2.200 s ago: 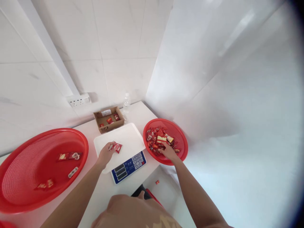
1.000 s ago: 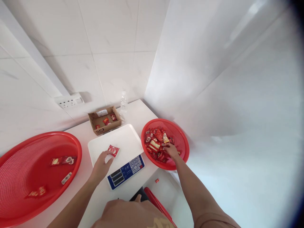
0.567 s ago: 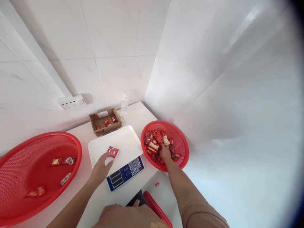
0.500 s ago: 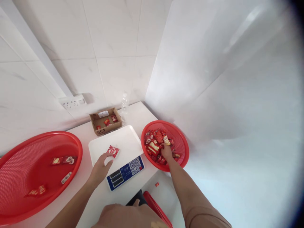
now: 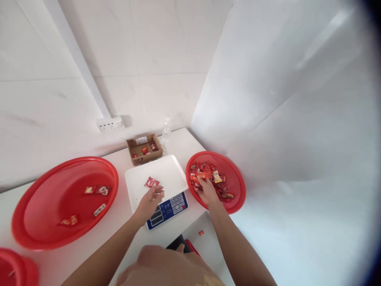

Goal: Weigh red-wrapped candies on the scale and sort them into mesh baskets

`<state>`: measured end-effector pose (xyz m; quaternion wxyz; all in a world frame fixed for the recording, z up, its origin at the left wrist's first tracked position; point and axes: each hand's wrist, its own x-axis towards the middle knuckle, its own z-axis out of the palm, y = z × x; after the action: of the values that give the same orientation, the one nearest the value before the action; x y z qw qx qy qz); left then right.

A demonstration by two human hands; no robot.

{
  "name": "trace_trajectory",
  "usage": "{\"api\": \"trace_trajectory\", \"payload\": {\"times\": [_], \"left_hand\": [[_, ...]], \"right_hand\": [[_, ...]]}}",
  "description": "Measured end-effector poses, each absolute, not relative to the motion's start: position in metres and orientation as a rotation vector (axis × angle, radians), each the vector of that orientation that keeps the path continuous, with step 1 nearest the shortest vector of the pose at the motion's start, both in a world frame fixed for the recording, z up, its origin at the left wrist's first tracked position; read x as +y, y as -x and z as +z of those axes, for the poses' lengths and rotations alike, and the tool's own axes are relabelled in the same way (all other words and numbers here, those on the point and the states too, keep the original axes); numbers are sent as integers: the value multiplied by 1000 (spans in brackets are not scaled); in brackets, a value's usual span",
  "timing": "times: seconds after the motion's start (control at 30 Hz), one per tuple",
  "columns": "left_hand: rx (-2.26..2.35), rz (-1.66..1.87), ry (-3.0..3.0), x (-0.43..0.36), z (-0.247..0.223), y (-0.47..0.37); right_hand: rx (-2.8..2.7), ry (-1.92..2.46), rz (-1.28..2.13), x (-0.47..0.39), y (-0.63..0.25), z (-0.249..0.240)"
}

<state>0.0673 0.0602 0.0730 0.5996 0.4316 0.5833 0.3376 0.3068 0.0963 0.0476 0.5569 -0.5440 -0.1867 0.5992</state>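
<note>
A small red snack packet (image 5: 152,182) with white print lies on the white pan (image 5: 171,171) of a digital weighing scale. My left hand (image 5: 150,202) is over the pan's front edge, just below that packet, fingers loosely bent and apart with nothing in them. On the right, my right hand (image 5: 207,192) reaches into a round red mesh basket (image 5: 238,186) full of red wrapped snacks. Its fingers are closed on a red snack packet (image 5: 203,174) at the top of the pile. A pale yellow packet (image 5: 217,176) lies beside it.
A larger red basket (image 5: 32,206) with several packets stands at left, another red container (image 5: 25,270) in the lower left corner. Behind the scale are a cardboard box (image 5: 145,158) and a clear bottle (image 5: 166,129). A red packet (image 5: 201,232) lies below the table's edge.
My left hand has let go of the packet on the pan and drawn back to the right. My right hand has lifted a red packet slightly from the pile. The view has shifted left.
</note>
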Motion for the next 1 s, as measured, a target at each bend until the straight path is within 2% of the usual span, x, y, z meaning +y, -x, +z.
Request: {"api": "trace_trajectory", "payload": {"times": [0.1, 0.23, 0.37, 0.5, 0.87, 1.0], "left_hand": [[1144, 784, -722, 54, 84, -81], [1091, 865, -599, 53, 84, -78], [1124, 941, -505, 56, 70, -59], [1253, 912, -454, 56, 58, -44], [1601, 603, -881, 60, 51, -19], [1665, 415, -1244, 58, 40, -20]], "right_hand": [[-643, 1232, 1594, 86, -250, 54], [-856, 1209, 1661, 76, -203, 54], [-894, 1349, 1759, 77, -190, 54], [-912, 1534, 1705, 83, -194, 51], [-1407, 1785, 1456, 95, -219, 41], [-1476, 1783, 1507, 90, -216, 38]]}}
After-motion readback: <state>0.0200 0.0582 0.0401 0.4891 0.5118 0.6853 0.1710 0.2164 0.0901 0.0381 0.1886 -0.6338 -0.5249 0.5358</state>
